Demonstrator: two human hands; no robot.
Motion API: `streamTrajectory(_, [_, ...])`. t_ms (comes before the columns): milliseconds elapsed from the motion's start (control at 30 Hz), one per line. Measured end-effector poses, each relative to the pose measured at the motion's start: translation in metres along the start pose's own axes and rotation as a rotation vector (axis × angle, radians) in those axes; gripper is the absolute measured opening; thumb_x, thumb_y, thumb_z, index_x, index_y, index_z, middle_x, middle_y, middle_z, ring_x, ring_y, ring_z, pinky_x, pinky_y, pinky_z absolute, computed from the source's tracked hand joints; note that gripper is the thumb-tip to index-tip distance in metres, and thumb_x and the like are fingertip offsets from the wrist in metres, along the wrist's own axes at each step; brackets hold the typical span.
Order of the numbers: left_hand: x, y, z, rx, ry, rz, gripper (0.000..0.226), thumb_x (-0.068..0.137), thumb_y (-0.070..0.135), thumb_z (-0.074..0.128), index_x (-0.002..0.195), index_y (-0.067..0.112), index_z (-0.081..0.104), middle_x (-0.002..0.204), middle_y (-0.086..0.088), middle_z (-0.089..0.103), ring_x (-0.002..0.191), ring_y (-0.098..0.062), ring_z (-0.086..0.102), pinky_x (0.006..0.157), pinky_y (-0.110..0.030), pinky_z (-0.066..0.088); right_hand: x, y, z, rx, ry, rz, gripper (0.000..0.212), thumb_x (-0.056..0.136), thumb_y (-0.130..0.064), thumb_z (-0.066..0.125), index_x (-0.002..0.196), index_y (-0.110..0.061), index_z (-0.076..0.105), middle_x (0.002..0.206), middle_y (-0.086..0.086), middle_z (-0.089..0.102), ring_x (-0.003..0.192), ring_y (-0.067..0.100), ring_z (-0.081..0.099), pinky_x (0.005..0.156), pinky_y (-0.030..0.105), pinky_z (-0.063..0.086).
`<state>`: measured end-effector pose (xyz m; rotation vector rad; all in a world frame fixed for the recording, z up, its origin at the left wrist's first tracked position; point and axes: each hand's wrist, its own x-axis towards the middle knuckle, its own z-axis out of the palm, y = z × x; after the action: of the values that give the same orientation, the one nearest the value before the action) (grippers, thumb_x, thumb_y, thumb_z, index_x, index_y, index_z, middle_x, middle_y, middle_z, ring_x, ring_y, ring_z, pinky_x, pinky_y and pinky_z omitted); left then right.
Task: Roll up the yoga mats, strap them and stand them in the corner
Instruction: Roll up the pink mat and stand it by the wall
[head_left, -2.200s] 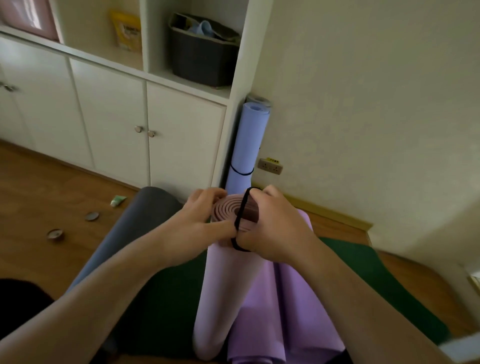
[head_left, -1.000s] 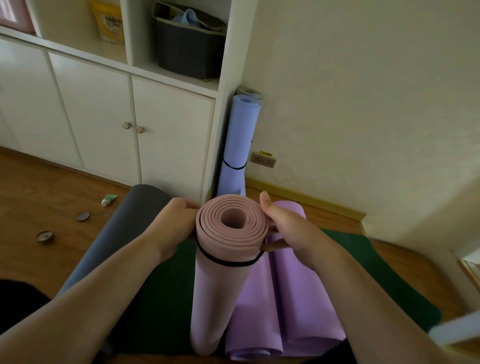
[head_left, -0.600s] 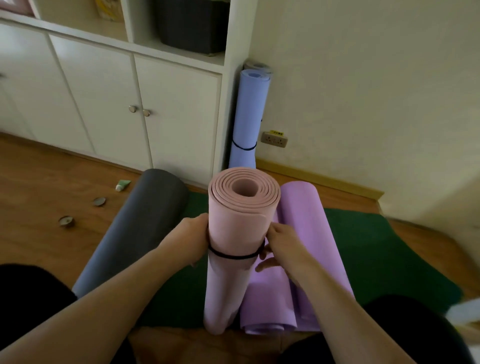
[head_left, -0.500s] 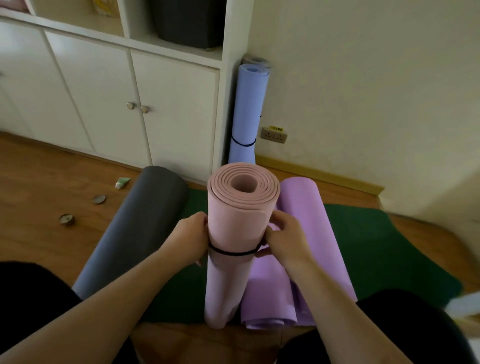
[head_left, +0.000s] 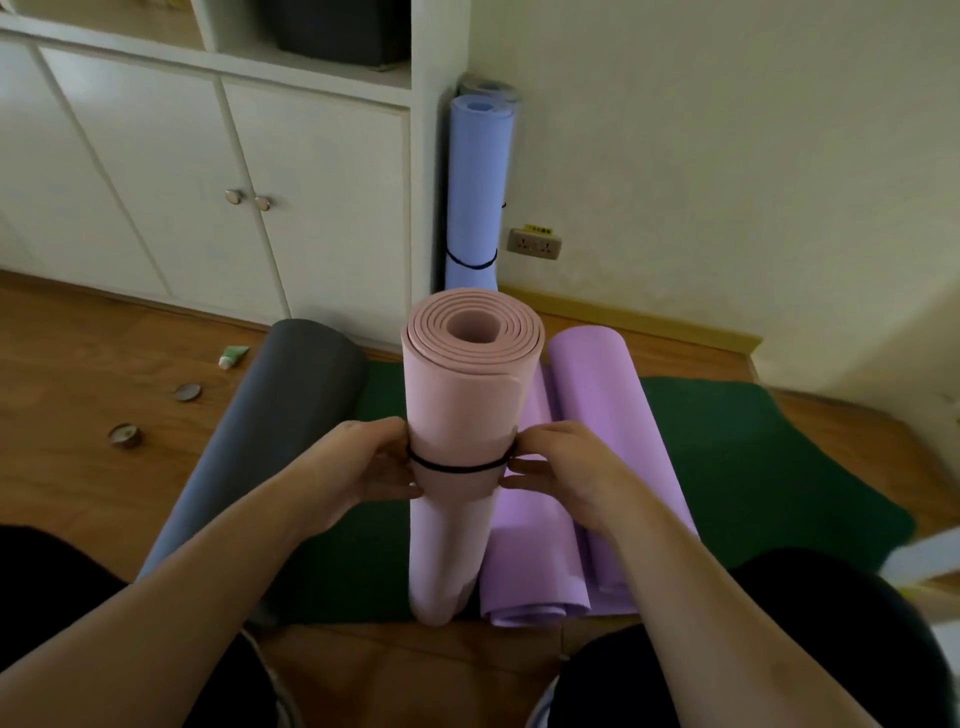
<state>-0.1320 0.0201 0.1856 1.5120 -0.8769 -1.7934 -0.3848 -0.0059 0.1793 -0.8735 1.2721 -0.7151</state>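
A: Mats, count?
B: Six. Pink roll (head_left: 470, 410) upright, centre, on the green mat (head_left: 779, 467) spread on the floor (head_left: 78, 364). Grey roll (head_left: 280, 415) lying left of it, purple roll (head_left: 597, 467) lying right. Blue roll (head_left: 478, 182) standing in the corner, another roll (head_left: 485, 85) behind it, colour unclear.
A: Straps?
B: Two seen. One black band (head_left: 457, 468) round the pink roll, one strap (head_left: 470, 262) on the blue.
A: Hands?
B: Two. Left hand (head_left: 358, 467) and right hand (head_left: 563, 467) each pinch the band at the pink roll's sides.
A: Clutter?
B: One tube (head_left: 232, 356), two round tins (head_left: 156, 415), left floor.
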Motion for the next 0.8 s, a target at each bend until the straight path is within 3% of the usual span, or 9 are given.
streamTrajectory(133, [0.003,0.002,-0.002,0.116,0.007,0.001,0.022,0.103,0.011,0.060,0.112,-0.002,0.075,0.106,-0.021,0.078,0.101,-0.032,0.077,0.087,-0.040,0.064,0.003,0.005,0.002,-0.076,0.077,-0.019,0.009,0.089,0.007,0.060,0.085,0.002,0.065,0.082,0.017,0.056,0.074,0.025,0.060,0.078,0.042,0.066])
streamTrajectory(233, [0.007,-0.002,-0.005,0.281,0.041,0.026,0.018,0.101,0.010,0.065,0.108,-0.002,0.075,0.099,-0.013,0.080,0.095,-0.024,0.079,0.090,-0.038,0.063,0.007,0.013,0.003,-0.153,0.125,-0.026,0.010,0.086,0.010,0.061,0.083,0.000,0.062,0.079,0.018,0.051,0.067,0.022,0.061,0.075,0.039,0.066])
streamTrajectory(400, [0.019,-0.015,-0.010,0.719,0.117,0.067,0.007,0.098,0.017,0.070,0.103,0.012,0.074,0.087,0.001,0.080,0.079,-0.010,0.078,0.089,-0.037,0.063,0.010,0.025,0.002,-0.371,0.150,-0.012,0.014,0.091,0.004,0.065,0.084,-0.004,0.057,0.078,0.018,0.066,0.072,0.025,0.076,0.061,0.040,0.065])
streamTrajectory(567, [0.026,-0.025,-0.012,0.957,0.163,0.109,0.008,0.097,0.028,0.070,0.104,0.023,0.069,0.090,0.003,0.076,0.078,-0.011,0.075,0.080,-0.036,0.064,0.015,0.037,0.006,-0.534,0.188,0.011,0.019,0.092,0.003,0.062,0.079,-0.006,0.051,0.094,0.024,0.072,0.078,0.031,0.079,0.061,0.046,0.066])
streamTrajectory(700, [0.031,-0.032,-0.015,0.881,0.119,0.051,0.008,0.099,0.021,0.067,0.105,0.018,0.071,0.090,0.000,0.079,0.078,-0.013,0.077,0.082,-0.039,0.065,0.017,0.045,0.004,-0.562,0.199,0.068,0.005,0.094,0.001,0.056,0.091,0.001,0.060,0.104,0.026,0.070,0.078,0.031,0.079,0.063,0.048,0.067])
streamTrajectory(800, [0.029,-0.030,-0.013,0.531,0.141,0.033,0.012,0.102,0.012,0.062,0.109,0.009,0.070,0.093,-0.010,0.080,0.083,-0.022,0.079,0.077,-0.040,0.065,0.020,0.047,-0.001,-0.497,0.265,0.070,0.005,0.094,0.001,0.055,0.097,0.003,0.058,0.105,0.020,0.067,0.083,0.032,0.076,0.063,0.047,0.066])
